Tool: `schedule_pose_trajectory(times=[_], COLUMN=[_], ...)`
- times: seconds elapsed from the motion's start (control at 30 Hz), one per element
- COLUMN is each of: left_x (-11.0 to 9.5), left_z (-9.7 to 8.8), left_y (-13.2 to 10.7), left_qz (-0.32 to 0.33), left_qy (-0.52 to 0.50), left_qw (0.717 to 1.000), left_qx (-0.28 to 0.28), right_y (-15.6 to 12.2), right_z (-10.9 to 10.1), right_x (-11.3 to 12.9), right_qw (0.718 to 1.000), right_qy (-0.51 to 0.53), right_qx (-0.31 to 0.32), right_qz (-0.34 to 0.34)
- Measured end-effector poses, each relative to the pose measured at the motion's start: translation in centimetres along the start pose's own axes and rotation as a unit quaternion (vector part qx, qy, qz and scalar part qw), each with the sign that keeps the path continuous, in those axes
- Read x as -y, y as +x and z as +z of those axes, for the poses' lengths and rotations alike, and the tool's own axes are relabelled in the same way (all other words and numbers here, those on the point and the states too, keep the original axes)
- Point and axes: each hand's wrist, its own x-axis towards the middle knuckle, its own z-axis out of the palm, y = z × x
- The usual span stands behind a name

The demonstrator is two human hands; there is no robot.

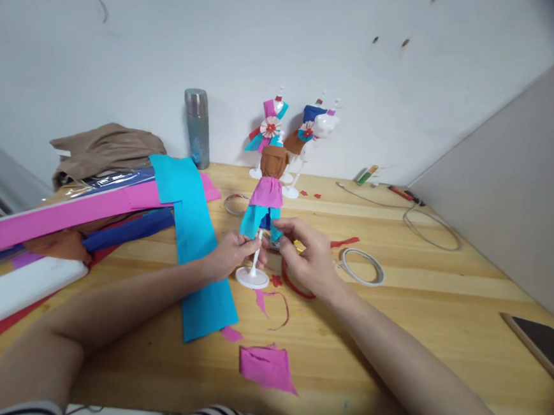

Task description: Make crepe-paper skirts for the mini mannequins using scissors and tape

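Note:
A small dress-form mannequin, its brown top [274, 161] above a pink ruffle [267, 192] and teal paper strips [253, 219], leans slightly on a white stand [252, 277]. A bit of dark blue paper [265, 220] shows between the strips. My left hand [233, 254] is closed around the stand's stem just under the teal hem, some fingertips behind it. At the hem's right side, my right hand [305, 251] has bent fingers and thumb close together on the teal paper; the exact contact is partly hidden.
Dressed mannequins with paper flowers [271, 128] stand by the wall near a steel flask [198, 127]. A teal paper sheet [196, 239] and pink roll [67, 217] lie left. Pink scraps [268, 368] lie in front, a tape roll [362, 266] and phone [550, 352] right.

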Motion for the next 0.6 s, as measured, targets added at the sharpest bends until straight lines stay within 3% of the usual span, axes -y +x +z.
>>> schedule_pose_trajectory(times=[0.17,0.33,0.5,0.57,0.6], left_x=[-0.4,-0.3,0.7,0.9,0.8], left_z=[0.1,0.1,-0.2,-0.5,-0.5], left_y=[0.0,0.2,0.4,0.4,0.4], left_qz=[0.02,0.04,0.033,0.012,0.002], left_qy=[0.038,0.07,0.045,0.029,0.021], left_qw=[0.999,0.997,0.998,0.999,0.999], left_qx=[-0.02,-0.012,-0.007,0.015,0.025], right_y=[-0.1,0.2,0.2,0.4,0.7], right_z=[0.1,0.2,-0.4,-1.4,-2.0], right_x=[0.0,0.6,1.5,1.5,1.3], right_qw=[0.997,0.999,0.995,0.998,0.999], right_qy=[0.051,-0.02,0.032,0.034,0.037], right_qx=[0.01,0.037,0.098,0.052,-0.005], right_qz=[0.059,0.012,-0.016,-0.014,0.0])
